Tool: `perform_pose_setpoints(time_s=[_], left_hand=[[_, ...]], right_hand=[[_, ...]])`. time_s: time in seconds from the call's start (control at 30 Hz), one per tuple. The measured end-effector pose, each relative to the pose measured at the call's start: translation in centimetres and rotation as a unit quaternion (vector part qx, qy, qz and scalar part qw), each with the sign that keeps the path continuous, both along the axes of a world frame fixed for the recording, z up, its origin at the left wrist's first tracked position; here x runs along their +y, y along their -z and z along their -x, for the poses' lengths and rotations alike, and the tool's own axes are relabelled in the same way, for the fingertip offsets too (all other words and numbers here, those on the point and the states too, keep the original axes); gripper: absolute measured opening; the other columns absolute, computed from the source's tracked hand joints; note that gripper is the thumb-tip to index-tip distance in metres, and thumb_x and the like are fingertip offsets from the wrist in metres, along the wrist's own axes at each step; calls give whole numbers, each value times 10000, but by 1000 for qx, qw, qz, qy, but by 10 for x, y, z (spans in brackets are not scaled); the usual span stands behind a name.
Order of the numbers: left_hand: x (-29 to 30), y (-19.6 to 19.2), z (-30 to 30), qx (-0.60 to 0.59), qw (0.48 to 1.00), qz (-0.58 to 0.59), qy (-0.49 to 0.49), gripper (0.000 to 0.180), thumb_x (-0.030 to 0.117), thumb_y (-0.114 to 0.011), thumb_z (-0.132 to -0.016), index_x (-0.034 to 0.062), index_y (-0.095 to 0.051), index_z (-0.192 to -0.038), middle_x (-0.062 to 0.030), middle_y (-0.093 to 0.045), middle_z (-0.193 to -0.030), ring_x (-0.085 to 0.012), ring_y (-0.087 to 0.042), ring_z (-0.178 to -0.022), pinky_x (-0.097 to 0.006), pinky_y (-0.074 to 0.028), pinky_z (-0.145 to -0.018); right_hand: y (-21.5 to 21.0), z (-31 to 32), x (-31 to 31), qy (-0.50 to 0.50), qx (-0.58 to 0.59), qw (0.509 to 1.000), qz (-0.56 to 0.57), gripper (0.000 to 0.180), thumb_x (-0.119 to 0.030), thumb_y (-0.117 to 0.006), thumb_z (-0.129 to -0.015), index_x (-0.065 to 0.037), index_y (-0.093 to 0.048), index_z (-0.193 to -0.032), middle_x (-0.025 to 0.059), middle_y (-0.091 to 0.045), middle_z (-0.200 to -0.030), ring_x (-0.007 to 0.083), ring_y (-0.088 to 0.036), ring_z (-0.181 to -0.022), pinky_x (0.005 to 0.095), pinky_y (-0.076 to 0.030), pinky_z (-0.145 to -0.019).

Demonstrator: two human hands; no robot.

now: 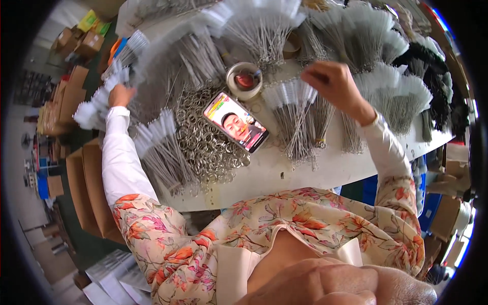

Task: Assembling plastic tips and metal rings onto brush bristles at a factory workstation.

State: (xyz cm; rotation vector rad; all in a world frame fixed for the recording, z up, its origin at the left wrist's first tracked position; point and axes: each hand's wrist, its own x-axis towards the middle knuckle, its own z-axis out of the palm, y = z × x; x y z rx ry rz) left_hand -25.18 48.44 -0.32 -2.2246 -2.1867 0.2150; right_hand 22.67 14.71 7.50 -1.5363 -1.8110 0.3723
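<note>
Several bundles of thin wire brushes with white bristle heads (292, 94) cover the white table. My left hand (121, 95) is at the table's left edge, among white brush heads (92, 114); its fingers are closed, and what they hold is hidden. Over the brushes on the right, my right hand (333, 86) is raised with its fingers curled together in a pinch; anything in them is too small to tell. A heap of metal rings (203, 137) lies between my arms, and a phone (236, 122) with a lit screen rests on its right side.
Behind the phone stands a roll of tape (244, 81) with something red inside its ring. Black-bristled brushes (432, 76) are piled at the far right. An open cardboard box (91, 188) stands below the table's left edge, and more boxes (71, 96) are farther left.
</note>
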Motion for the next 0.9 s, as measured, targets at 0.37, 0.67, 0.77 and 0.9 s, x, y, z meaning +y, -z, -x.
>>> perform_pose_setpoints(time_s=[0.37, 0.67, 0.77, 0.9], left_hand=[[23, -23, 42, -595, 764, -251, 5, 187, 217, -598, -858, 37, -645, -882, -102, -655, -798, -194, -633, -715, -310, -515, -600], [-58, -54, -140, -604, 794, 43, 47, 206, 257, -681, -800, 64, -646, -865, 19, -534, -730, -26, -300, -421, -211, -189, -350], [-53, -19, -169, -491, 860, 115, 78, 280, 310, -696, -779, 35, -653, -811, 10, -531, -663, -41, -305, -408, -231, -202, -355], [-56, -2, -166, -487, 868, 74, 60, 347, 343, -701, -773, 13, -686, -879, 5, -520, -601, -69, -325, -383, -262, -220, -351]], right_hand=[[16, -26, 183, 96, 49, 989, 102, 219, -169, -666, -804, 47, -646, -830, 86, -651, -678, 163, -623, -561, 277, -514, -546], [48, -28, 208, 162, -39, 984, 65, 273, -250, -673, -719, 13, -671, -790, 122, -654, -669, 223, -626, -607, 366, -502, -587], [48, -41, 207, 167, 43, 985, 14, 259, -246, -666, -717, 3, -672, -787, 132, -655, -666, 247, -617, -596, 382, -485, -582], [4, -46, 186, 180, 72, 969, -151, 212, -211, -697, -707, -28, -682, -813, 143, -658, -702, 211, -647, -650, 335, -498, -616]])
